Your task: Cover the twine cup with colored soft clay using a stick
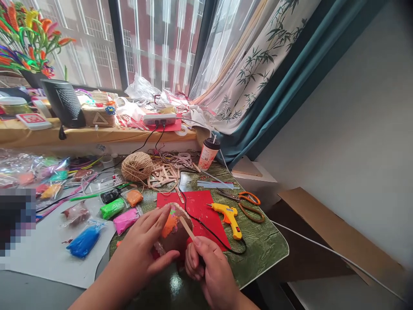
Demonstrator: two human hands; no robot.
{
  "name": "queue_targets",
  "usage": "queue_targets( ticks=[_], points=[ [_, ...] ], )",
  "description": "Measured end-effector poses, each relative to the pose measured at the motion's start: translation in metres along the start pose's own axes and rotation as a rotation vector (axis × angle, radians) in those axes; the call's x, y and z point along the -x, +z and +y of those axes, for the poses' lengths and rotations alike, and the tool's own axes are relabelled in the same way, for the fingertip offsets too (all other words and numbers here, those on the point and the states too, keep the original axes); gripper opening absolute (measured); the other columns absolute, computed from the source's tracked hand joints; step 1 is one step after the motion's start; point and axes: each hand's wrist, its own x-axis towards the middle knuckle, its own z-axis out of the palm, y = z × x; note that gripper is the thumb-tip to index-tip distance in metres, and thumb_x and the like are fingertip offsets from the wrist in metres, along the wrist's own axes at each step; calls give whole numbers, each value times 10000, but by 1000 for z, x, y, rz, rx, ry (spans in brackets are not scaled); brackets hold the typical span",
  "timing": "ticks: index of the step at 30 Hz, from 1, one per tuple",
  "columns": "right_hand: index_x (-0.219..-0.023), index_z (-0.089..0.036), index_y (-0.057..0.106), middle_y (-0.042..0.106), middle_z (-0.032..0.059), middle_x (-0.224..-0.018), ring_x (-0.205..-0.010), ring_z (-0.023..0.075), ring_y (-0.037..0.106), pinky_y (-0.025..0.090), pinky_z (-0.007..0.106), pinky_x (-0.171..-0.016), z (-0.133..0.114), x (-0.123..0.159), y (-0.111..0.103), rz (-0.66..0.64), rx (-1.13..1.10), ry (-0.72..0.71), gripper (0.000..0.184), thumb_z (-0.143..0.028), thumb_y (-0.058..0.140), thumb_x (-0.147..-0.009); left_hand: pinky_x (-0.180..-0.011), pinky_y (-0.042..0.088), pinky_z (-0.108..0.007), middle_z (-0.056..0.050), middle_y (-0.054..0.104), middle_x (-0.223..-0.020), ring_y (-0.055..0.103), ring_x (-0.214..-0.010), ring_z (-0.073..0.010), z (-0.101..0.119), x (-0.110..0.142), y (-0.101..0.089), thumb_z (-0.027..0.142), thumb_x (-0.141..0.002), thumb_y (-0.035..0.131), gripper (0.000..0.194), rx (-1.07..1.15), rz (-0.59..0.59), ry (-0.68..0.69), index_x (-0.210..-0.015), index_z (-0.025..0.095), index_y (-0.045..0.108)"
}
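Observation:
A brown rounded piece (pixel 182 237) with a pale rim stands in front of me, partly hidden by my hands. A patch of orange clay (pixel 170 225) with small green and purple bits is on its face. My left hand (pixel 145 241) lies along the piece's left side, fingers stretched out and thumb apart; the fingertips are at its upper edge. My right hand (pixel 209 262) is closed around a wooden craft stick (pixel 187 228), whose far end is over the brown face close to the orange patch. Red paper (pixel 206 211) is behind the piece.
A yellow glue gun (pixel 229 217) lies on the red paper, its black cord looping near my right hand. Scissors (pixel 245 198), a lidded cup (pixel 208 154), a twine ball (pixel 137 166), bagged clay (pixel 85 239) and a power strip (pixel 159 119) surround the workspace.

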Motion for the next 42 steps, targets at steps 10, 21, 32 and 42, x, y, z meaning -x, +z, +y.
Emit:
queue_targets(
  ticks=[10,21,32,42],
  points=[
    [-596,-207,538,367,-90,-477,-435,77,269,231,253,-469,-4,-8,-11,132,-90,-47,540,-566,795,-907,-1085,606,-562,-86,552,-1672,621,-1442,-391,3,-2,-9,426,-1009,689,561,4,-89,40,-1552,511,574],
    [-598,-206,532,387,-79,-506,-458,82,303,255,268,-505,3,3,-13,55,-39,-5,558,-585,785,-920,-1141,577,-552,-133,551,-1674,608,-1467,-365,-8,5,-1,516,-913,785,1014,97,-86,-224,-1737,344,219],
    [-585,-205,557,383,-78,-453,-416,76,302,201,258,-449,6,-2,0,-46,173,114,636,-736,709,-900,-1169,560,-564,-130,619,-1609,622,-1450,-374,1,6,4,380,-761,885,930,184,-71,-311,-1585,279,464],
    [-556,-202,583,334,-100,-377,-343,59,243,169,234,-371,-1,-13,9,-29,204,159,704,-830,714,-846,-1177,519,-651,-231,552,-1643,557,-1492,-461,-16,12,12,585,-640,994,1221,211,-113,-165,-1648,276,377]
  ],
)
